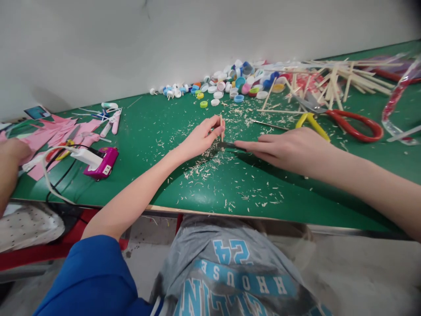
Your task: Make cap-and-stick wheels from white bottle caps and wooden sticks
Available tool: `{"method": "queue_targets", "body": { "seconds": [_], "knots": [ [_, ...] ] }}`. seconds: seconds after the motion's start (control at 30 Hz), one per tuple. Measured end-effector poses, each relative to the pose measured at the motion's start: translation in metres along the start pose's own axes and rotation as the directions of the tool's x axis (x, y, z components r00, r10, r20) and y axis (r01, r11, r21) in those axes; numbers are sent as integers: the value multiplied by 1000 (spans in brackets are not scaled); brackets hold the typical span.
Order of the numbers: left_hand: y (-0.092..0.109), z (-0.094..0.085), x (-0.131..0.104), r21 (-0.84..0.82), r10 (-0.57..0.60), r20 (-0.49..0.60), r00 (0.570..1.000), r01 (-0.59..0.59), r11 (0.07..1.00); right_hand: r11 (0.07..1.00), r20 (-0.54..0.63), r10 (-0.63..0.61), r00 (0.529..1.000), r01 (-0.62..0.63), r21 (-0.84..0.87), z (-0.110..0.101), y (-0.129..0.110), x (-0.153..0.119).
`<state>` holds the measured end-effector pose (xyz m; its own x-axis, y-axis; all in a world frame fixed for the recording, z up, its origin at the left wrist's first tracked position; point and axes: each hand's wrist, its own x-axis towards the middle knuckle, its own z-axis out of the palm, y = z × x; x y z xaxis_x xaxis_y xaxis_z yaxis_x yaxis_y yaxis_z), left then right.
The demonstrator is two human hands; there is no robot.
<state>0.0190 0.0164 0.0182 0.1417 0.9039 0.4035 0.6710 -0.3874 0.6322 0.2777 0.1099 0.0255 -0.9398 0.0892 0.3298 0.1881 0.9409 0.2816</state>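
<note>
My left hand (202, 136) pinches a thin wooden stick (221, 125) and holds it upright on the green table (171, 175). My right hand (289, 147) lies flat beside it, forefinger stretched out along a dark blade (230, 145) whose tip meets the foot of the stick. Pale wood shavings (210, 169) are scattered around and below both hands.
A heap of coloured bottle caps (230, 83) and a pile of wooden sticks (335, 77) lie by the wall. Red-handled scissors (351, 125) and a yellow-handled tool (312, 123) rest at right. Pink paper scraps (55, 131), a magenta device (100, 163) and another person's hand (11, 151) are at left.
</note>
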Motion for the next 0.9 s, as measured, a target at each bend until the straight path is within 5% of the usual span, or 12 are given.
{"method": "queue_targets", "body": {
  "seconds": [0.9],
  "knots": [
    [2,-2,0,-2,-37,27,999,37,999,995,15,81,997,-82,61,-2,1,1]
  ]
}}
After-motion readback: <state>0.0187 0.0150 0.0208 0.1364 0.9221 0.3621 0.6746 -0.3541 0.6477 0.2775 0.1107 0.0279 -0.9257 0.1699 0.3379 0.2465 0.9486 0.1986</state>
